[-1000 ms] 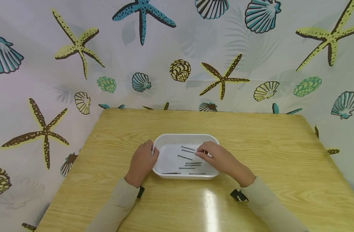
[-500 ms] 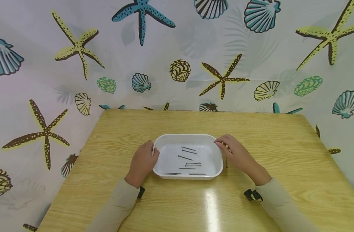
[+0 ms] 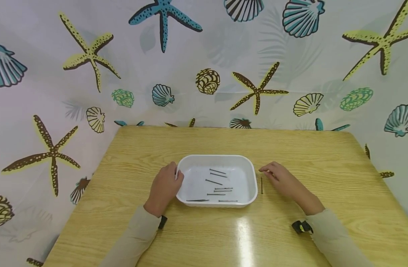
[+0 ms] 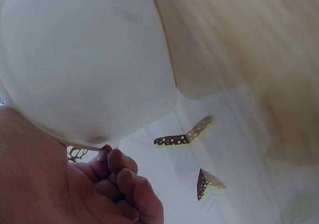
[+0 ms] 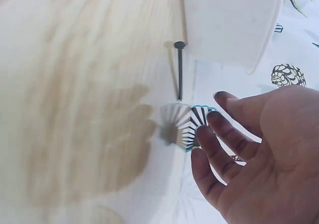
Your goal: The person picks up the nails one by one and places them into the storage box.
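Observation:
A white plastic tray [image 3: 255, 181] sits on the table with several loose metal nails [image 3: 214, 182] lying inside it. A slim dark pointed piece [image 3: 198, 200] lies along its near left wall. My left hand [image 3: 165, 187] grips the tray's left rim, thumb over the inside and fingers outside. My right hand [image 3: 282, 181] hovers off the tray's right end; in the right wrist view its fingers are loosely bent, with nothing between them. A single nail [image 5: 180, 72] stands out on the tabletop between that hand and the tray, parallel to the tray's end wall.
The wood-grain table [image 3: 150, 237] extends around the tray on all sides. A white cloth [image 3: 187, 55] printed with starfish and shells hangs behind it and at both sides. Dark wrist straps [image 3: 302, 227] are on both of the person's arms.
My right hand has moved from inside the tray, past its right rim, to above the table on the right, uncovering the single nail. The left hand stays on the rim.

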{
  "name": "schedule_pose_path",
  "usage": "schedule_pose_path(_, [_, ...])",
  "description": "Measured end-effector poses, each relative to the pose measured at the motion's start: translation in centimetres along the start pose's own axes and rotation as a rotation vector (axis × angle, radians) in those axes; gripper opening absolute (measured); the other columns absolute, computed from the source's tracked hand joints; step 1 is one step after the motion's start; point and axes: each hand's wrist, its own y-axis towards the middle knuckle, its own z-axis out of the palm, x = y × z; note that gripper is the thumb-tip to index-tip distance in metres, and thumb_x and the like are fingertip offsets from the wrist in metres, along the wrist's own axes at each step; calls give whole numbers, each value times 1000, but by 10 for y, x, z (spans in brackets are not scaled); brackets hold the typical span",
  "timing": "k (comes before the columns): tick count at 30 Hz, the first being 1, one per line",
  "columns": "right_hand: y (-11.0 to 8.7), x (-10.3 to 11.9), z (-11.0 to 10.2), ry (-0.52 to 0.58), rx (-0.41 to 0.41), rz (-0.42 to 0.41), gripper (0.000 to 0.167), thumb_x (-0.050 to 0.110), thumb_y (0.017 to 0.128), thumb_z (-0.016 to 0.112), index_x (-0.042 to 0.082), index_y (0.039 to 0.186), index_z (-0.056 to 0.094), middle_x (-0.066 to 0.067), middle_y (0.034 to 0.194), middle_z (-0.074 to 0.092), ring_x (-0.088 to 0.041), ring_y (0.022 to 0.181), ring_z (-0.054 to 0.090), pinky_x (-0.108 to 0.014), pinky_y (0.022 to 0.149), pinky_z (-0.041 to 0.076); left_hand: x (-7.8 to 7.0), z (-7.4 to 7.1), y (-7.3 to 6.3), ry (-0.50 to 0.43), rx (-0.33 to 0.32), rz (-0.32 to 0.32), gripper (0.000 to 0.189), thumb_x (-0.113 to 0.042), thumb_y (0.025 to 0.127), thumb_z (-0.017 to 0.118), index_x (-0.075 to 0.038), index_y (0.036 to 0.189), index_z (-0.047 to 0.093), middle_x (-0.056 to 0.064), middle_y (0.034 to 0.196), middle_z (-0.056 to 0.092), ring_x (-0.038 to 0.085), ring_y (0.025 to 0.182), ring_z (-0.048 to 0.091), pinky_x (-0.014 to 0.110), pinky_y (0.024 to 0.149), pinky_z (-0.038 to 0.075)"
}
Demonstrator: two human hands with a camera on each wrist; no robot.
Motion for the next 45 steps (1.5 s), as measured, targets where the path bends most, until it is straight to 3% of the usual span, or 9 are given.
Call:
schedule_pose_path(6, [-3, -7, 3, -14, 34, -36, 20, -1, 91, 53, 2, 108, 62, -10, 103, 58, -26, 95, 55, -44, 80, 46, 0, 0, 0, 3, -1, -9, 17, -24, 91, 51, -10, 82, 46, 4, 67, 45, 18, 61, 43, 30, 50, 35])
schedule_pose_path(14, [-1, -11, 7, -35, 77, -166, 19, -2, 85, 61, 2, 103, 66, -10, 103, 62, -28, 96, 56, -45, 82, 44, 2, 2, 1, 1, -12, 3, 18, -24, 91, 50, -10, 81, 46, 3, 66, 44, 17, 59, 42, 29, 49, 35])
schedule_pose_path(35, [-11, -6, 6, -106, 72, -84, 9, 14, 81, 71, 12, 87, 66, 0, 91, 57, -21, 88, 48, -40, 78, 39, 1, 1, -1, 4, -20, 11, 17, -24, 91, 50, -11, 81, 45, 3, 66, 45, 17, 58, 43, 29, 49, 35])
schedule_pose_path(38, [-14, -5, 5, -112, 75, -97, 10, 17, 79, 73, 15, 85, 65, 3, 88, 56, -17, 85, 46, -37, 75, 39, 1, 1, -1, 0, -20, 11, 18, -24, 91, 49, -11, 80, 45, 3, 66, 44, 17, 57, 42, 29, 48, 35])
schedule_pose_path(45, [-18, -4, 5, -96, 174, -181, 10, 21, 80, 71, 17, 84, 63, 9, 82, 55, -10, 77, 49, -32, 72, 41, 1, 1, -1, -11, -27, 21, 18, -24, 91, 49, -11, 79, 45, 3, 65, 44, 17, 56, 42, 29, 48, 35])
